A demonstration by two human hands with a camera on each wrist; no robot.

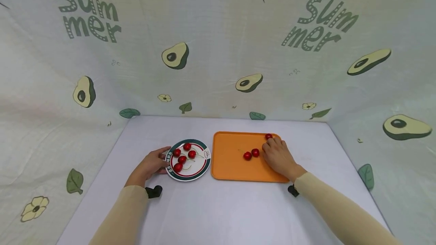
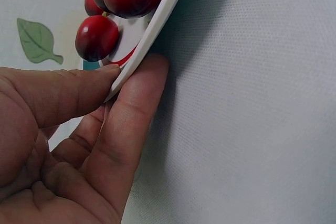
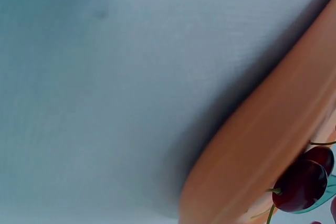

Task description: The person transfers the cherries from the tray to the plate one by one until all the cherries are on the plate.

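Observation:
My left hand (image 1: 152, 165) pinches the left rim of a round plate (image 1: 205, 167), thumb on top and fingers underneath. Several red cherries (image 1: 182, 159) with thin stems lie on that plate; the left wrist view shows its rim (image 2: 149, 38) tilted in that camera. Over the right side of an orange tray (image 1: 226, 169), my right hand (image 1: 277, 156) has its fingers bent downward. Just beyond the fingers is a cherry (image 1: 268, 136); whether they grip it is hidden. Two more cherries (image 1: 247, 156) lie left of the hand. The right wrist view misses the hand.
Both the plate and the tray are on a white-covered table (image 1: 218, 211), the plate close to the tray's left edge. A cloth backdrop (image 1: 211, 78) printed with avocados rises behind the table and at its sides. The tray's outer wall (image 3: 257, 140) fills much of the right wrist view.

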